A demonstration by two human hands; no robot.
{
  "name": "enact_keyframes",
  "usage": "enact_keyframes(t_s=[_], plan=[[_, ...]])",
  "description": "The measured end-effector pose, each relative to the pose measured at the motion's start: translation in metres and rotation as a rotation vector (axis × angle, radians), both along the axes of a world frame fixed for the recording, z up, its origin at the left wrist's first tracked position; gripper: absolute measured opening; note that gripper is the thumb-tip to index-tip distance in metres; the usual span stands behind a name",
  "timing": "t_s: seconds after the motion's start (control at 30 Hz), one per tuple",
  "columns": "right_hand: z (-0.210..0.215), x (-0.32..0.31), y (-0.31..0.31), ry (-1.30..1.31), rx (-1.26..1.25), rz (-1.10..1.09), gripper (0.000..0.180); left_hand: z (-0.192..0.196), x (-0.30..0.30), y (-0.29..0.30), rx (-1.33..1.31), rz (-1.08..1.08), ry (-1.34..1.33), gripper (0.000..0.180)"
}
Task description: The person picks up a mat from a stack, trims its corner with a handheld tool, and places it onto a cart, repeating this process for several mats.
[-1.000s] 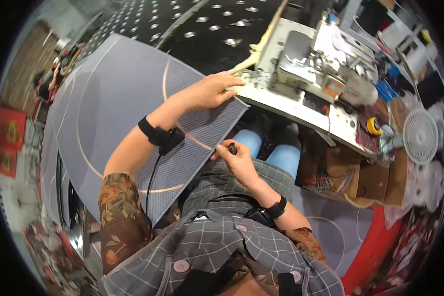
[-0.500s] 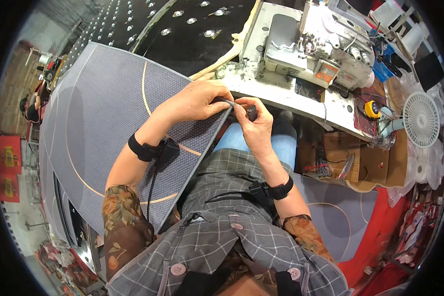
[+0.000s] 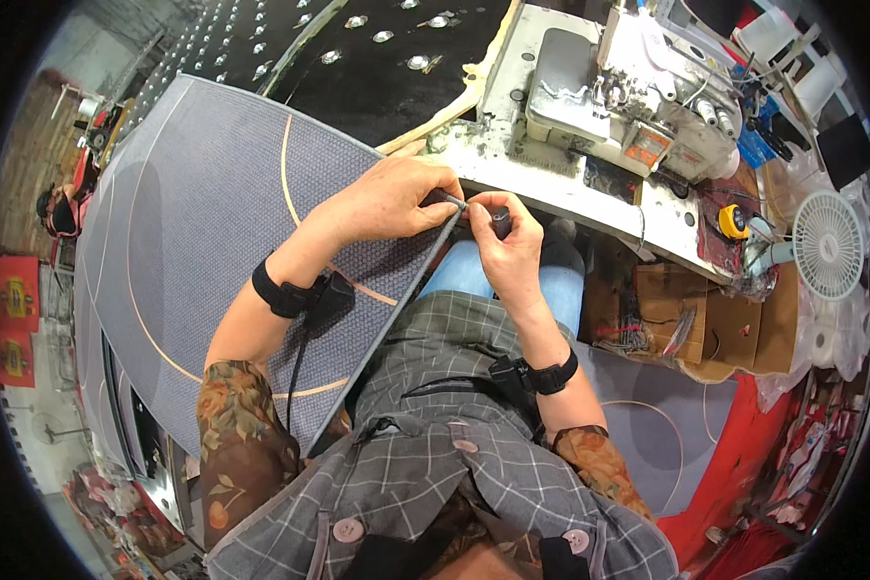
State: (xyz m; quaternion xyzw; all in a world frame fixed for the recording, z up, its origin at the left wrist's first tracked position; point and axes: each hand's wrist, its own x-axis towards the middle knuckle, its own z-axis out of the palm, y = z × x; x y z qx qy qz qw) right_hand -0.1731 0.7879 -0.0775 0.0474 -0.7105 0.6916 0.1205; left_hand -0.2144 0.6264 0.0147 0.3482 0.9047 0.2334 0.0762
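Clamped on the corner of a grey mat (image 3: 213, 222), the thumb and fingers of the left hand (image 3: 391, 200) press together; just to their right, the right hand (image 3: 514, 253) pinches at the same corner, thumb and forefinger closed, with a dark cylindrical tool (image 3: 502, 222) held in its curled fingers. From this grip the mat spreads left and back toward the body, crossed by pale curved lines, its bound edge running down beside the checked apron (image 3: 445, 377). Just beyond the grip lies the edge of a white worktable (image 3: 551, 179), carrying a sewing machine (image 3: 648, 106) farther off to the right. Ahead and left of the grip stretches a black studded surface (image 3: 377, 87). Well to its right are a yellow tape measure (image 3: 733, 222), an open cardboard box (image 3: 764, 324) and a white fan (image 3: 827, 245).
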Motion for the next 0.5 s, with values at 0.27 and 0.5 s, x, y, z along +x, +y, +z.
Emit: enact_keyframes(t_s=[0.27, 0.5], plan=[[0.009, -0.005, 0.006, 0.391, 0.351, -0.090, 0.010, -0.002, -0.002, 0.000, 0.045, -0.041, 0.073, 0.017], [0.003, -0.003, 0.009, 0.034, -0.033, 0.055, 0.006, 0.000, -0.004, -0.003, 0.060, -0.018, 0.002, 0.018]])
